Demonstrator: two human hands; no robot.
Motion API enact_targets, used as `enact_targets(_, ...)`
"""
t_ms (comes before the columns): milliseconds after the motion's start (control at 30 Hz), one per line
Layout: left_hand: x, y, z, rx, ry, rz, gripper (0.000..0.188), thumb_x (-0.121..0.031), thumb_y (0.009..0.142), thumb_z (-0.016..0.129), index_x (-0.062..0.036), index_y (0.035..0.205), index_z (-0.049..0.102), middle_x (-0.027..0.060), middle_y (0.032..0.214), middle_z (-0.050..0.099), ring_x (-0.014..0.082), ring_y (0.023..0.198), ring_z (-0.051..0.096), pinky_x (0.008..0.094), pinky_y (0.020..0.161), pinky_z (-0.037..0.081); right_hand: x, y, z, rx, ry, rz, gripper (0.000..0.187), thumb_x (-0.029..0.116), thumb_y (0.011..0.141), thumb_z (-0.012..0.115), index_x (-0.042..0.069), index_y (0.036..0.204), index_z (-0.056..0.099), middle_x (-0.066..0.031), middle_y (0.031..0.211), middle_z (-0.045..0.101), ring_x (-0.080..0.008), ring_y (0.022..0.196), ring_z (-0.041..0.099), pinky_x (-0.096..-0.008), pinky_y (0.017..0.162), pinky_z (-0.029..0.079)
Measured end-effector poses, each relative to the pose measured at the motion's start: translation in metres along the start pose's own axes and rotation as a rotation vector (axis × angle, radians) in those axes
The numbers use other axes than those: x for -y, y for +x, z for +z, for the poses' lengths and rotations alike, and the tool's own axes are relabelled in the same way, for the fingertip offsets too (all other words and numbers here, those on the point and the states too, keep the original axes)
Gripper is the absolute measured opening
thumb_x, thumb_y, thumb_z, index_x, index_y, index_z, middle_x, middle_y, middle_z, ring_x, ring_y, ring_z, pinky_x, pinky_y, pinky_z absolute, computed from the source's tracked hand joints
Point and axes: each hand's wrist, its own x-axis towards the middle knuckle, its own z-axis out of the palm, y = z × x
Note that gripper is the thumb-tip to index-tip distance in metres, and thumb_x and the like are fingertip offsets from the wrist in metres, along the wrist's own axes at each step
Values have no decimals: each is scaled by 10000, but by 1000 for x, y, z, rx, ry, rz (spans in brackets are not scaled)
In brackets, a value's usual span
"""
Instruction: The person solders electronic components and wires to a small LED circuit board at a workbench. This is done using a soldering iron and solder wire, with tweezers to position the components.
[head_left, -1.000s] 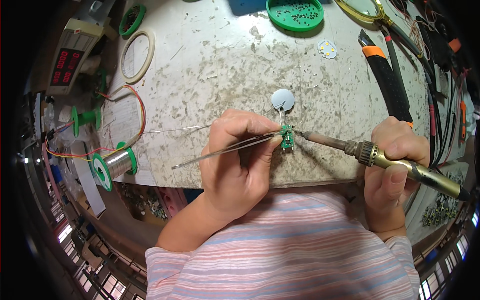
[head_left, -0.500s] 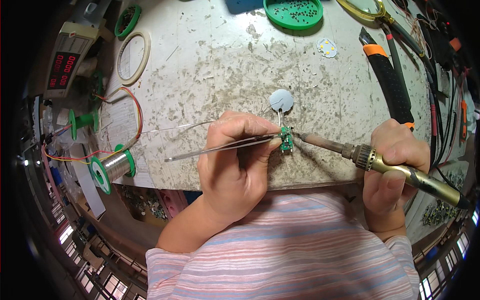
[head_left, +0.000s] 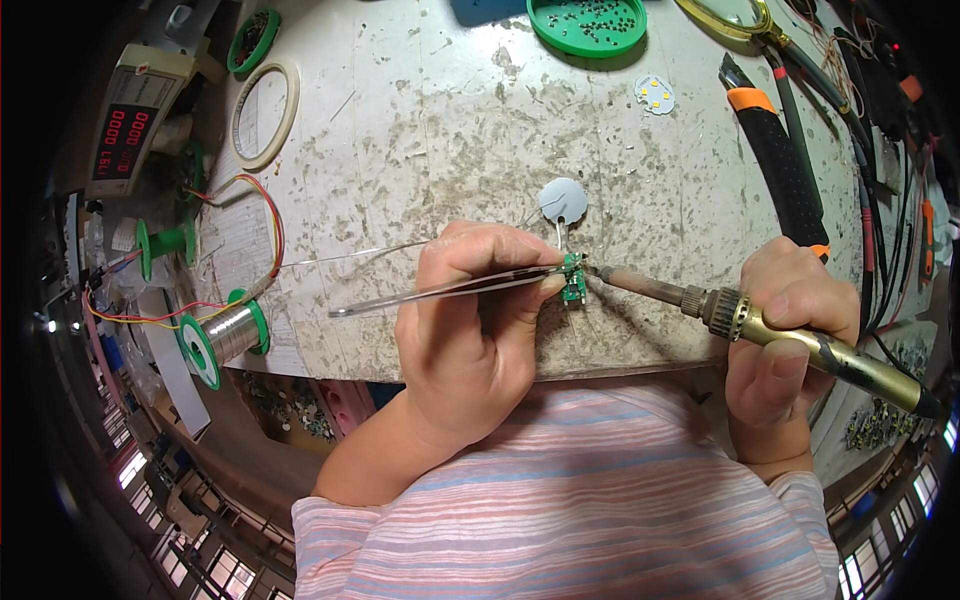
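Note:
Closed round a pair of metal tweezers (head_left: pixel 400 300), my left hand (head_left: pixel 465 340) is at the middle of the bench's near edge. The tweezer tips and a fingertip meet a small green circuit board (head_left: pixel 574 290). A white wire runs from the board up to a round pale grey disc (head_left: pixel 563 200). My right hand (head_left: pixel 790 335) grips a soldering iron (head_left: pixel 830 365) by its gold handle, and its tip is at the board's upper right edge. Solder wire (head_left: pixel 350 253) stretches leftward from behind my left hand. Exactly what the tips touch is too small to tell.
A solder spool (head_left: pixel 233 335) and a tape ring (head_left: pixel 240 140) are on the left, below a red-digit meter (head_left: pixel 125 130). A green dish (head_left: pixel 590 40) of small parts stands at the back. To the right lie an orange-black cutter (head_left: pixel 775 160) and a magnifier (head_left: pixel 735 15).
My hands, the board and the iron stay almost in place. The tweezers' rear end has narrowed slightly, and the meter's digits have changed.

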Motion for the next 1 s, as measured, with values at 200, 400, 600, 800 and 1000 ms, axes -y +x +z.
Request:
enact_targets(200,0,0,1,-10,-15,-8,272,115,801,674,19,1013,533,120,871,634,224,728,605,297,637,493,-7,-1,-1,-58,87,-73,283,295,864,704,50,931,578,-49,739,548,-141,618,487,-276,559,374)
enact_targets(400,1,0,1,-14,-3,-9,267,106,795,683,15,1003,544,115,862,637,226,716,606,304,629,491,-7,0,-1,-46,88,-87,277,281,866,701,44,937,575,-49,743,549,-137,621,486,-274,564,378)
enact_targets(600,-4,-2,-11,214,92,-44,395,185,857,559,-16,1154,392,150,1028,540,183,918,586,280,834,496,-7,0,-2,-39,83,-89,274,272,863,705,42,939,575,-49,746,547,-137,623,489,-273,564,377)
enact_targets(800,0,1,2,-28,-6,-13,240,79,814,690,18,996,546,119,859,640,220,713,618,297,610,499,-6,0,-1,-33,68,-102,276,276,856,713,44,930,583,-49,747,552,-147,622,501,-283,558,382)
enact_targets(1000,-4,-1,-11,209,57,-47,425,184,856,562,-19,1179,375,150,1021,538,196,915,589,287,827,497,-4,0,-1,-32,52,-99,257,265,846,718,46,920,604,-49,752,564,-158,621,515,-289,562,390)
